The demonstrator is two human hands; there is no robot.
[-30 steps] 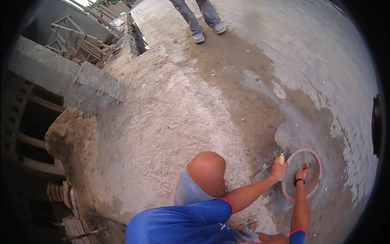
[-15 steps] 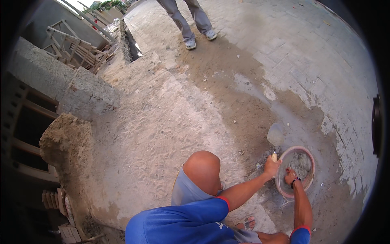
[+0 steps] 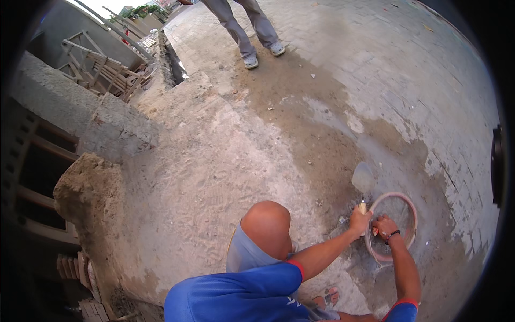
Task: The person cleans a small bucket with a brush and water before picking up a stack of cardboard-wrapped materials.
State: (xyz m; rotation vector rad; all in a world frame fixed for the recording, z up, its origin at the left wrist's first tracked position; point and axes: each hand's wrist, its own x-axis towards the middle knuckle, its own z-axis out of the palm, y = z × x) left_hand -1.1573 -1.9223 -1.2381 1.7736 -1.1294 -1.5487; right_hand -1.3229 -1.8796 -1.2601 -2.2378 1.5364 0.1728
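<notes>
Around the bucket (image 3: 415, 219) spreads dirt ground (image 3: 214, 161), wide and pale well off to its left, with paving (image 3: 424, 86) beyond and to its right. A timber pile (image 3: 102, 70) sits far beyond the bucket on the left. Nearer to it, though well apart, a standing person (image 3: 240, 37) in grey trousers keeps the same stance as half a second ago. The worker's bare knee (image 3: 265, 228) is left of the bucket.

The bucket, round and pink-rimmed, stays just right of the left hand (image 3: 359, 220), which grips a trowel (image 3: 362, 178) by its pale handle, close against the rim. The blade points away, beyond the bucket's left side, much as before.

What changes is the right hand (image 3: 384, 226): a second ago it is in the middle of the bucket, and now it is at the inner left side, by the rim, fingers bent. Whether it holds anything, I cannot tell. The shift suggests handwork at the bucket's edge rather than its centre, while the trowel sits idle. The lumpy grey mass seen inside half a second ago is hard to make out now. A dark bracelet (image 3: 392, 235) circles the wrist, inside the rim.
</notes>
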